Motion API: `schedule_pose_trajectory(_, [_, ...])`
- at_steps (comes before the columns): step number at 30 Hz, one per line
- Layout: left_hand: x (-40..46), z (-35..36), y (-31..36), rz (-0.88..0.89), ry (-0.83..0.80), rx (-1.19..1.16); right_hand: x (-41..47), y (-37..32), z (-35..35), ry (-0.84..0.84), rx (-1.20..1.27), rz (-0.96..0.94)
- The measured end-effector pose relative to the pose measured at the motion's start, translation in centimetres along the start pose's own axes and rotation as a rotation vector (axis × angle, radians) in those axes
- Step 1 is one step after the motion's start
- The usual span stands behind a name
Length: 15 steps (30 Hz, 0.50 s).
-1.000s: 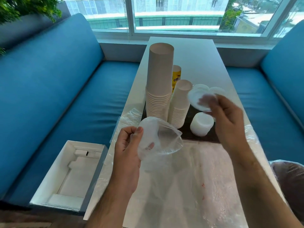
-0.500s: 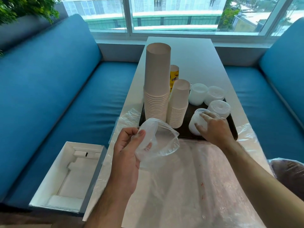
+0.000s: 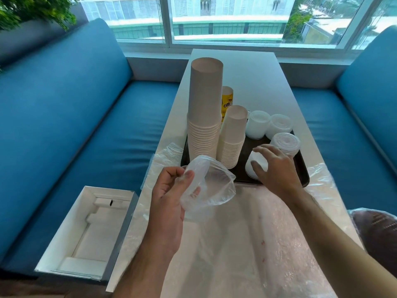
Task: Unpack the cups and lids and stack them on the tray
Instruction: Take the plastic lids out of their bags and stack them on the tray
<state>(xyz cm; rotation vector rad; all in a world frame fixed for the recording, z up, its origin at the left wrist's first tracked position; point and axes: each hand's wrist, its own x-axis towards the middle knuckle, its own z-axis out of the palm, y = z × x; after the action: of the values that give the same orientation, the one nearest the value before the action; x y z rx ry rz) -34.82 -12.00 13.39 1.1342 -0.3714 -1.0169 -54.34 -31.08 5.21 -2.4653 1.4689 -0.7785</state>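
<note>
So the dark tray (image 3: 301,166) sits mid-frame on the white table (image 3: 236,67) and it's pretty loaded. On its left side there's a tall stack of paper cups (image 3: 205,110), upside down, with a shorter stack of cups (image 3: 233,136) just to the right of it, touching or nearly so. Behind those two a yellow printed cup (image 3: 227,97) pokes out; most of it is blocked, so I can't read the label.

The right half of the tray holds four little stacks of white lids. Two lid stacks at the back (image 3: 257,124) (image 3: 279,125) are side by side, a third one (image 3: 285,141) is right of center, and the right hand (image 3: 276,168) rests curled over the top of the nearest lid stack (image 3: 251,168), covering a good part of it.

The left hand (image 3: 169,194) is lower center, thumb and fingers pinching a clear plastic bag (image 3: 210,188) that hangs open toward the camera. Can't tell whether anything is in it.

More clear plastic wrap (image 3: 236,244) is spread over the near end of the table, running out of the bottom of the frame. In the lower left an open white box (image 3: 86,233) with a moulded insert sits on the blue bench (image 3: 64,125). At the right edge is something dark wrapped in plastic (image 3: 378,231), cut off, no idea what.
</note>
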Motion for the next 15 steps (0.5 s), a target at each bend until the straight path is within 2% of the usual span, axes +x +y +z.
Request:
schedule_pose_trajectory(3, [0.0, 0.1, -0.1, -0.005, -0.001, 0.009, -0.6, -5.1, -2.6, 0.183, 0.315, -0.161])
schedule_pose_trajectory(5, [0.1, 0.1, -0.2, -0.014, -0.01, 0.011, -1.5, -8.5, -3.8, 0.198, 0.397, -0.295])
schedule_pose_trajectory(9, [0.1, 0.4, -0.2, -0.04, -0.04, 0.001, -2.8, -11.7, -3.9, 0.073, 0.377, -0.479])
schedule_pose_trajectory(15, [0.1, 0.2, 0.1, -0.111, -0.031, -0.06, -3.6, -11.9, -2.7, 0.154, 0.362, -0.511])
